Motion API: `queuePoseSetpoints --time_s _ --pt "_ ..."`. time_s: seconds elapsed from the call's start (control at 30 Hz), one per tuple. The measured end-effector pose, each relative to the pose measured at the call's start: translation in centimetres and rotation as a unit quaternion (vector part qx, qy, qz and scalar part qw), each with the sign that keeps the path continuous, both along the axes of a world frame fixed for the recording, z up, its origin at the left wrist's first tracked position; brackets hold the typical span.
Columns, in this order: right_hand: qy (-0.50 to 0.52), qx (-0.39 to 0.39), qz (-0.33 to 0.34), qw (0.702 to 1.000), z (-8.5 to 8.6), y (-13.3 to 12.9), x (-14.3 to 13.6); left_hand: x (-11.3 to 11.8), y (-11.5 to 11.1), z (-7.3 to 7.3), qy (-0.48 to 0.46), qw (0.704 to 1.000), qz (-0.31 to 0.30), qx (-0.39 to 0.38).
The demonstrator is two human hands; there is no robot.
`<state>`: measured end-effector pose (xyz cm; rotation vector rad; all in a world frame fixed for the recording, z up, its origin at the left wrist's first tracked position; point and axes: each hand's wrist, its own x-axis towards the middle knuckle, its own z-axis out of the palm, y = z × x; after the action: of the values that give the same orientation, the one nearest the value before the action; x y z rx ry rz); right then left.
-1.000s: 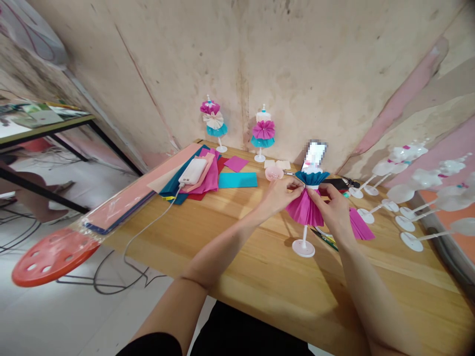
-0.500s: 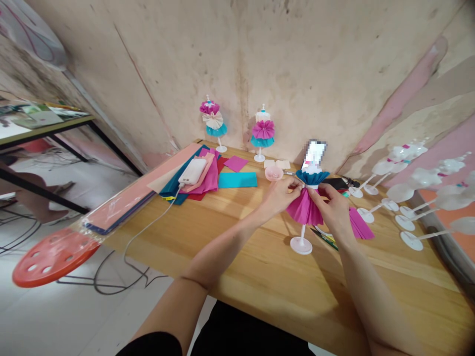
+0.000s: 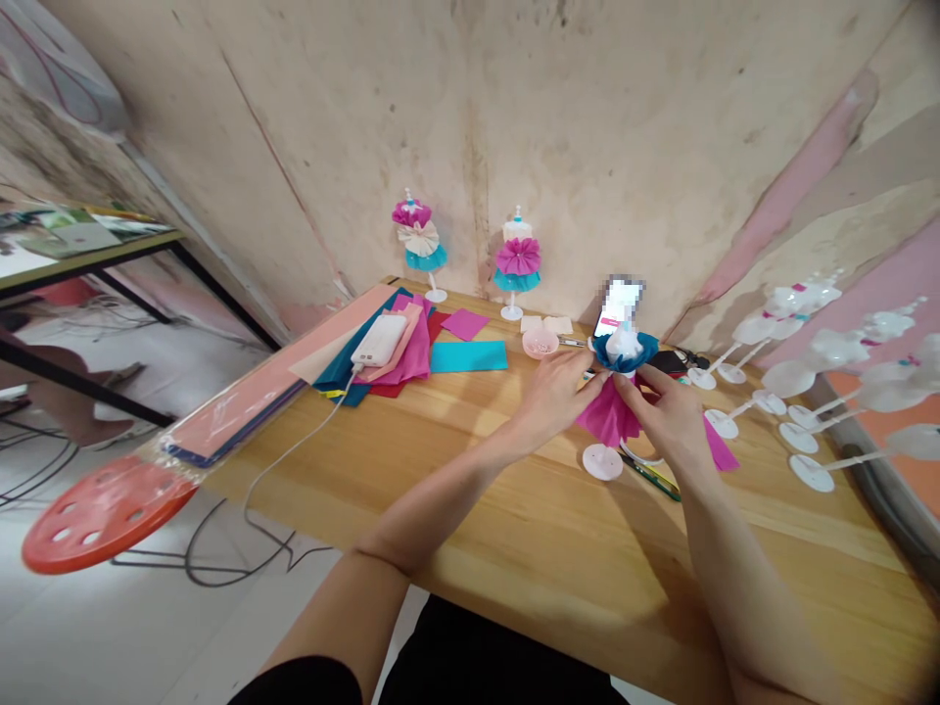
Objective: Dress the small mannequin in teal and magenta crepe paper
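Observation:
A small white dress form (image 3: 626, 343) leans towards me, with a dark teal crinkled paper ruffle (image 3: 608, 354) round its chest. Below its waist spreads a magenta paper skirt (image 3: 611, 416). My left hand (image 3: 562, 394) pinches the left side of the skirt's waist between thumb and fingers. Opposite it, my right hand (image 3: 672, 416) is closed on the waist from the right, thumb pressed to the front. The round white base (image 3: 602, 462) shows under the skirt. Part of the waist is hidden by my fingers.
Two dressed forms (image 3: 518, 257) stand by the wall. Several bare forms (image 3: 785, 323) are at the right. A phone (image 3: 615, 305), a pink bowl (image 3: 541, 343), scissors (image 3: 653, 478), a turquoise paper strip (image 3: 470, 356) and a white power bank (image 3: 379, 340) on coloured paper lie on the table.
The dress form has tipped towards me, showing its ruffle more from above and its base rounder and farther back. Both hands stay at the waist, shifted slightly right.

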<state>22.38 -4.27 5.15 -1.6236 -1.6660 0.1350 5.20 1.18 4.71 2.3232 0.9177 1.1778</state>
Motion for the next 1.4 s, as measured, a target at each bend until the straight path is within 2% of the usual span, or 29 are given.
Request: queuePoseSetpoints --time_s 0.17,0.33,0.57,0.83,1.03,1.17,1.4 --pt "0.022 0.027 -0.009 0.999 -0.4 0.3 -0.1 0.2 -0.1 -0.2 -0.024 0.999 -0.012 -0.017" --pt "-0.034 0.041 -0.041 0.998 -0.7 0.4 -0.1 0.3 -0.3 -0.5 -0.034 0.999 -0.013 -0.036" --pt "-0.092 0.053 -0.043 0.993 -0.5 0.2 0.0 -0.1 -0.9 -0.1 -0.007 0.999 0.005 0.053" --pt "-0.012 0.002 -0.006 1.0 -0.1 -0.1 -0.1 -0.6 -0.5 0.2 0.032 0.998 -0.018 0.05" --pt "-0.003 0.006 -0.006 1.0 -0.4 0.1 -0.1 -0.3 -1.0 0.2 0.036 0.998 -0.006 0.057" --pt "-0.016 0.029 -0.012 0.999 -0.5 0.1 -0.6 -0.1 -1.2 0.2 0.032 0.999 0.003 0.03" --pt "-0.026 0.042 -0.022 0.999 -0.5 0.4 -0.7 0.0 -0.4 0.2 0.0 0.999 -0.02 -0.028"
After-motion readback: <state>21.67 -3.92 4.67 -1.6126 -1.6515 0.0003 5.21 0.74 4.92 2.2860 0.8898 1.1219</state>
